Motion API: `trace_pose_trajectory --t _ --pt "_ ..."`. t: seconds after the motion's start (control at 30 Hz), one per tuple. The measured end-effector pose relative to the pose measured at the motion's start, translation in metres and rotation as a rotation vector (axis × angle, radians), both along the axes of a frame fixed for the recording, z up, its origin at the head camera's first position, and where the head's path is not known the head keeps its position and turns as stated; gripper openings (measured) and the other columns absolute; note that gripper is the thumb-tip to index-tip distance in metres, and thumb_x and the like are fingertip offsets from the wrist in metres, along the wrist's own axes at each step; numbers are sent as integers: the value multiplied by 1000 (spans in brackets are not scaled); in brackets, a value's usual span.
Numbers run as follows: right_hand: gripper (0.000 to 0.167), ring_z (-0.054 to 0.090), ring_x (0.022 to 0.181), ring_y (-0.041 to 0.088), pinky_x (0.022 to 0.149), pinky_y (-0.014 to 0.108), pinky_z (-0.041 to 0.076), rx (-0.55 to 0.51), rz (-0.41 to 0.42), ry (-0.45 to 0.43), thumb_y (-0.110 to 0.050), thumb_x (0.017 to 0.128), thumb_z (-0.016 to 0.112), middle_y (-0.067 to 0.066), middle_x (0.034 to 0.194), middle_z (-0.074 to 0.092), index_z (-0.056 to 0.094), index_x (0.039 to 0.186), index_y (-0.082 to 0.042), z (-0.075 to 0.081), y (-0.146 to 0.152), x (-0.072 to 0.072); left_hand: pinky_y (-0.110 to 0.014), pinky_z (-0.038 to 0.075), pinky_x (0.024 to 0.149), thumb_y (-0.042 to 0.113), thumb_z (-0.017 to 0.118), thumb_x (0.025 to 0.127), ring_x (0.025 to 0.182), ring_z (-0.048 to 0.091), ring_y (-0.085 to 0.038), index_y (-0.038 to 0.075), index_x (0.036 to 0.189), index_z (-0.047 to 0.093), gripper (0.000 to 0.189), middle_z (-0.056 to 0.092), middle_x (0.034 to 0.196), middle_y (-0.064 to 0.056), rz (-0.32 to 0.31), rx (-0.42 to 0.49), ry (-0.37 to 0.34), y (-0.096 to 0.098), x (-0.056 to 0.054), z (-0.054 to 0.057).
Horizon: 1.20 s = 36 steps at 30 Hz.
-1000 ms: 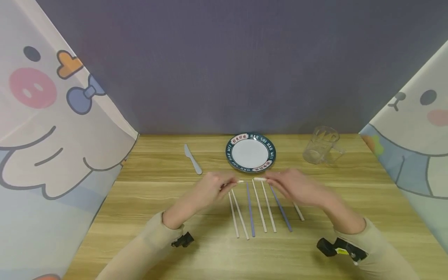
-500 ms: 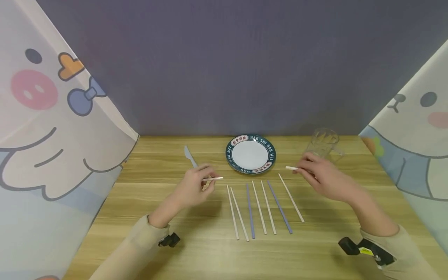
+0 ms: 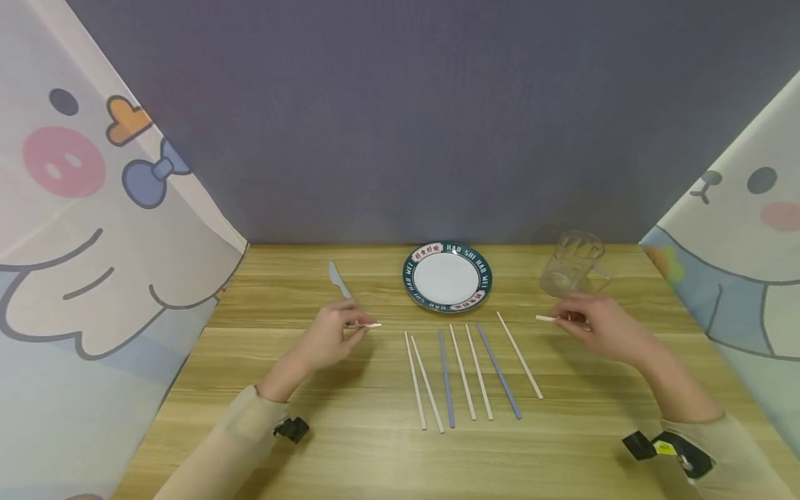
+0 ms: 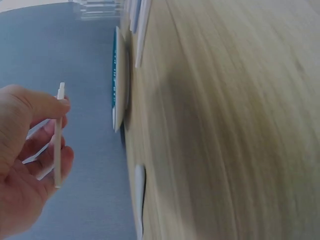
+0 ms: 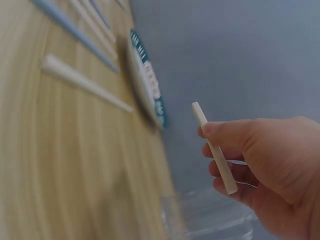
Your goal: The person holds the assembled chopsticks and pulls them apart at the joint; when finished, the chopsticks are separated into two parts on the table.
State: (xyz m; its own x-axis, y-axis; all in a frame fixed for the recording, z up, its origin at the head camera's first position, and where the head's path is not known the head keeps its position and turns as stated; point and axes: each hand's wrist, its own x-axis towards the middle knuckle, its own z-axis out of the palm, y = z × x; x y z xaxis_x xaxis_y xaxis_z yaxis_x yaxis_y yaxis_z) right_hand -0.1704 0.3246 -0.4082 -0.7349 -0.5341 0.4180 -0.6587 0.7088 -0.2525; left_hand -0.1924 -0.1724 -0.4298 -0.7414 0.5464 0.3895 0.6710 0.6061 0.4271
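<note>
My left hand (image 3: 326, 336) pinches a short pale stick (image 4: 58, 150) between thumb and fingers, held above the table left of the row of sticks. A similar short stick (image 5: 218, 157) is pinched in my right hand (image 3: 603, 323), to the right of that row and just in front of the clear mug (image 3: 570, 264). Between the hands lie several long thin sticks, some white (image 3: 520, 354) and two purple (image 3: 498, 371), roughly side by side. In the left wrist view the held stick's upper end looks stepped or uneven.
Behind the sticks sits a plate (image 3: 411, 281) with a dark green patterned rim. A pale knife (image 3: 338, 279) lies on the wooden table (image 3: 375, 458), just beyond my left hand. A grey wall (image 3: 400, 139) rises at the back, with cartoon-printed panels (image 3: 750, 298) at both sides.
My hands have moved apart from near the plate's front edge, the left going left and the right going right, each carrying a short stick. The sticks on the table stay in place.
</note>
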Motion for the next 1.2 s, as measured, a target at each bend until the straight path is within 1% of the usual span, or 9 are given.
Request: trace_pose_trajectory --t 0.13,0.27,0.37,0.47,0.6,0.87,1.0,1.1,1.2 --pt "26 47 71 -7 57 19 43 12 -31 6 3 78 88 -16 80 61 77 91 -16 -11 8 -4 -21 53 67 -1 79 90 80 61 -12 8 101 83 14 70 89 1 0 -48 -43 -2 -4 -3" --pt "21 53 73 -5 59 23 50 43 -71 -46 0 80 88 -15 84 66 79 93 -13 -21 15 -8 -19 52 65 0 80 91 77 57 -8 8 100 84 12 67 84 2 -11 -90 -102 -3 -8 -6" --pt "19 58 74 -3 62 24 53 50 -73 -75 0 82 87 -13 84 68 79 93 -13 -27 18 -10 -18 52 63 1 80 91 75 55 -7 8 101 85 13 66 84 2 -17 -109 -146 -4 -10 -8" --pt "18 59 74 -3 62 23 54 36 -49 -63 -1 82 87 -13 83 68 79 91 -15 -35 19 -14 -17 51 63 1 81 91 74 58 -11 8 102 85 14 68 85 2 -20 -123 -175 -4 -13 -11" --pt "21 57 72 -5 60 21 52 25 -28 -62 0 80 88 -14 80 67 79 88 -17 -46 21 -18 -17 52 64 0 81 90 75 61 -13 8 101 85 14 72 88 2 -33 -139 -197 -4 -17 -17" --pt "21 58 71 -4 59 22 52 48 -53 -61 0 79 88 -13 80 67 78 87 -17 -56 20 -16 -17 56 68 1 82 90 77 60 -4 8 100 85 13 72 88 2 -51 -156 -230 -7 -23 -26" --pt "21 57 72 -5 60 23 52 48 -76 -95 -1 81 87 -13 81 68 78 87 -18 -58 20 -17 -18 54 66 2 82 90 76 60 -4 9 99 85 11 72 87 2 -69 -168 -215 -10 -27 -30" --pt "20 59 73 -5 61 23 53 44 -79 -131 -2 83 87 -13 82 70 78 88 -19 -60 19 -17 -17 52 64 3 83 90 73 59 -2 9 96 84 9 72 85 2 -84 -183 -219 -13 -27 -33" --pt "18 60 73 -4 63 23 55 54 -91 -157 -3 84 86 -12 84 71 78 89 -19 -58 18 -19 -16 51 62 2 82 90 71 57 1 9 95 84 9 71 83 2 -99 -187 -234 -15 -31 -33"
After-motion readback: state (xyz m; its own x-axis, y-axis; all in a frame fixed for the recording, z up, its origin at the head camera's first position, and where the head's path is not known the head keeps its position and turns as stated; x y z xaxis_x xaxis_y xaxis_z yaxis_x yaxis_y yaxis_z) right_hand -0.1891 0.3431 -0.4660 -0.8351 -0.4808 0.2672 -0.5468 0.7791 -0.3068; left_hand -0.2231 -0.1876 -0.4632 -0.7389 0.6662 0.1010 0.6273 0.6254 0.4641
